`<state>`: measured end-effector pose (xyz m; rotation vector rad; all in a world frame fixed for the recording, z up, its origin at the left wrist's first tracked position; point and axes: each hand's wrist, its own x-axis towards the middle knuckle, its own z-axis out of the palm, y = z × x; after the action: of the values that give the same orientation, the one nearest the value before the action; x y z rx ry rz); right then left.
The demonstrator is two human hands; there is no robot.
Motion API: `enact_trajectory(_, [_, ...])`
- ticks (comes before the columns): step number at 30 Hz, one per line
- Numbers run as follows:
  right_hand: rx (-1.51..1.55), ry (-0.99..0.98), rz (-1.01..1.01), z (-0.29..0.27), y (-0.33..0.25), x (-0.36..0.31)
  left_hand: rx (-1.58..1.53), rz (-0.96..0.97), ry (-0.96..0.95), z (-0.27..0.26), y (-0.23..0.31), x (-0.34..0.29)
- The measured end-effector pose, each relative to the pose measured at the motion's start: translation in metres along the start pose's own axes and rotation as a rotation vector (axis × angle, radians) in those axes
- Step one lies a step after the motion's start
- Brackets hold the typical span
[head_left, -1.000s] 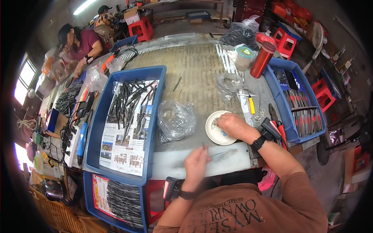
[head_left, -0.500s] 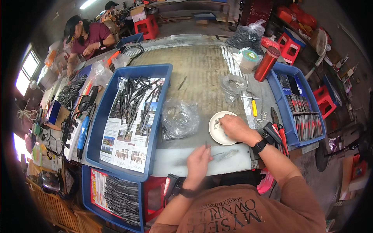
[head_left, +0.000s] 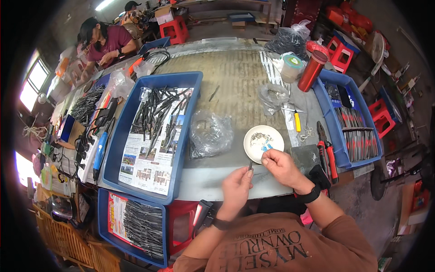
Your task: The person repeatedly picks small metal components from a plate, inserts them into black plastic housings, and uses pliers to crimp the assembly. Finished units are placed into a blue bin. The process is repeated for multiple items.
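Observation:
My left hand (head_left: 237, 187) pinches a thin dark strip (head_left: 250, 166) between thumb and fingers, its tip pointing up and away from me. Close by on the right, my right hand (head_left: 283, 168) is closed in a pinch at the near rim of a shallow white bowl (head_left: 248, 152); anything between those fingertips is too small to make out. Small metal bits (head_left: 260, 137) and something bright blue (head_left: 266, 146) lie in the bowl. Under both hands is a pale translucent board (head_left: 208, 181) along the table's near edge.
Left stands a blue tray (head_left: 186, 131) of dark strips on newspaper; a second blue tray (head_left: 165, 229) sits below. A clear plastic bag (head_left: 210, 133) lies mid-table. To the right are a yellow-handled screwdriver (head_left: 297, 121), red-handled pliers (head_left: 327, 156), a red flask (head_left: 312, 71) and another blue tray (head_left: 364, 161).
My right hand has drawn back out of the bowl toward me, uncovering its contents. My left hand has moved slightly right, and the two hands are closer together.

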<state>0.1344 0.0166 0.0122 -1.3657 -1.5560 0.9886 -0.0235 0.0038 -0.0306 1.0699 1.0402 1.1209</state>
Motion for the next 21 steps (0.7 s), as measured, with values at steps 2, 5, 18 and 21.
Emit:
enact_trajectory(2, [-0.013,0.021,-0.032,0.003,-0.005,-0.009,-0.031,-0.007,-0.031,0.001,0.006,-0.003])
enact_trajectory(5, [-0.036,0.017,-0.002,0.005,-0.011,-0.015,-0.081,-0.014,-0.049,0.003,0.010,-0.006])
enact_trajectory(18, [-0.045,0.044,-0.063,0.009,-0.017,-0.021,0.023,0.078,-0.054,0.008,0.012,-0.014])
enact_trajectory(21, [-0.058,0.056,-0.082,0.009,-0.017,-0.023,0.063,0.102,-0.048,0.008,0.013,-0.015])
